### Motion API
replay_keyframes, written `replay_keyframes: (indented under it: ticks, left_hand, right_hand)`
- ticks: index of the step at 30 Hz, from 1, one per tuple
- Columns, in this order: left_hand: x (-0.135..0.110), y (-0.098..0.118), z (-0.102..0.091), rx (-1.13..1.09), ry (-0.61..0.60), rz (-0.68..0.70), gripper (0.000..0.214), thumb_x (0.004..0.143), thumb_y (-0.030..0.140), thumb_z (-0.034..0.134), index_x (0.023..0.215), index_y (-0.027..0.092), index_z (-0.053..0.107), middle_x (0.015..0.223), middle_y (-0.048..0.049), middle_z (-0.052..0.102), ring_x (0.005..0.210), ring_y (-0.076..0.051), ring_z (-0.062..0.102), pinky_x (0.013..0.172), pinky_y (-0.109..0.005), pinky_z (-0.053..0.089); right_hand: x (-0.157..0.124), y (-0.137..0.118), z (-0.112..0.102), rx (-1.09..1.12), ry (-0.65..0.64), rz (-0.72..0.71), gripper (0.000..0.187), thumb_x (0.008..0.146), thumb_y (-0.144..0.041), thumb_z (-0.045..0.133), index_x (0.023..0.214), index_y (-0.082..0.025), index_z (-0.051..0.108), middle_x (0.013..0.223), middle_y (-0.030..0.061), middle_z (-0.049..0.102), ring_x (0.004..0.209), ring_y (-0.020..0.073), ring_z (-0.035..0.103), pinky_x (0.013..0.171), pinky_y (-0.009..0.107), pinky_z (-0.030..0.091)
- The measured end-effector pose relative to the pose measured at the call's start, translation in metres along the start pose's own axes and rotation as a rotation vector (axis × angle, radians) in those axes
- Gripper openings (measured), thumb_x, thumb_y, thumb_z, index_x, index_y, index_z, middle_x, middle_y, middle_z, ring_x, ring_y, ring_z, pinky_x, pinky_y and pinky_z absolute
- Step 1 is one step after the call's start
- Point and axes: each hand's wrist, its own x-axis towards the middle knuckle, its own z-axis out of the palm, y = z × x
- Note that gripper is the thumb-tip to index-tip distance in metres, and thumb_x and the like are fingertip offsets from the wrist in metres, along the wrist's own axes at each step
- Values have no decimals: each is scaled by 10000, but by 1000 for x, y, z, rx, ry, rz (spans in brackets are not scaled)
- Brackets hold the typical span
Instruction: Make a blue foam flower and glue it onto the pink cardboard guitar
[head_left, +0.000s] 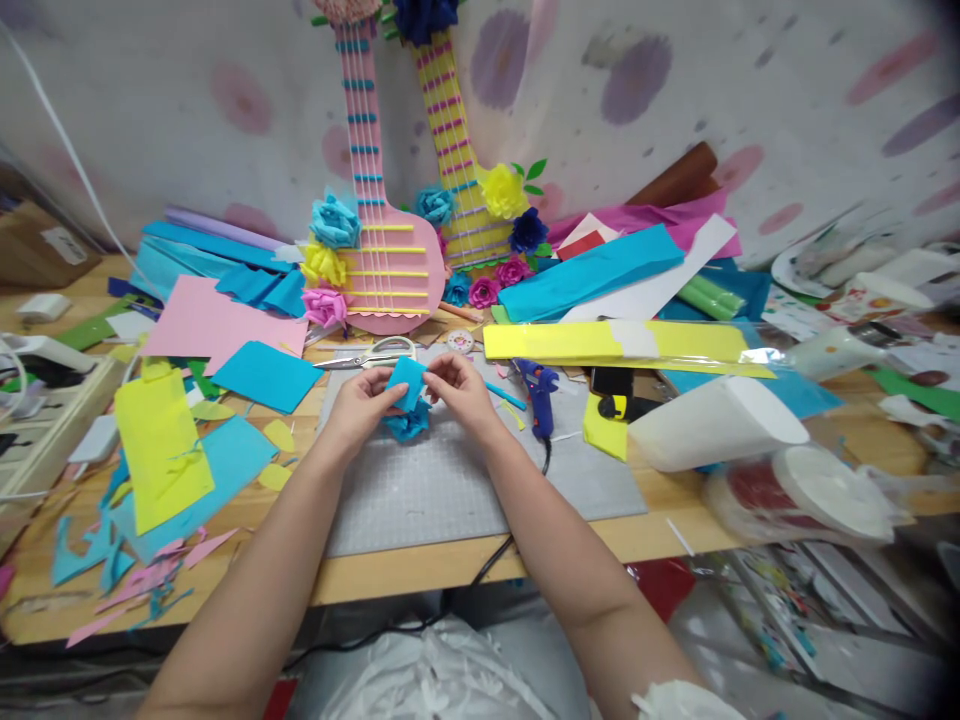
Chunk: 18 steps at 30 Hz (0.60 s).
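Observation:
Between my hands, over a grey cutting mat (435,490), is a small blue piece of paper (407,380). My left hand (364,400) pinches its left edge between thumb and fingers. My right hand (457,388) closes on its upper right edge with the fingertips. Just below the piece lies crumpled blue crepe paper (409,424); I cannot tell whether the two are joined. Scissors (375,354) with pale handles lie just beyond my left hand. To the right of my right hand is a dark blue hot glue gun (538,395), with a blue stick (507,396) beside it.
A pink paper guitar (397,250) and a yellow paper guitar (465,200) lean against the back wall. Yellow folded paper (570,341) lies behind the glue gun. Blue sheets (268,376) and scraps are on the left. A white container (720,425) lies right; a black cord (491,560) crosses the front edge.

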Motion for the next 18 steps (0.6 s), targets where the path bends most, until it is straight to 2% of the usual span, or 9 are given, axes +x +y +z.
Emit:
replay_keyframes:
  ticks: [7,14,18]
  left_hand:
    - [3,6,0,48,73,107,489,500,400,783,873,127,623,766,-37,677,634,-141,607,555,-249,500]
    - [6,9,9,105,-76,115,497,486,363,785,893,129,622,820,-55,677,717,-188,627,624,-319,527]
    - [8,11,15,145,-82,164,433,514,388,775,832,138,621,790,-34,659,702,-159,607,638,-280,514]
  right_hand:
    - [-1,-5,4,13,85,-62,342,663,-486,647,738,-192,488,634,-52,517,497,60,479,465,206,412]
    - [1,-1,3,52,100,14,355,630,-486,667,711,-187,494,547,-64,515,443,64,476,450,217,414]
    - [2,0,3,47,104,12,349,628,-487,662,703,-191,492,538,-69,504,441,63,472,441,212,416]
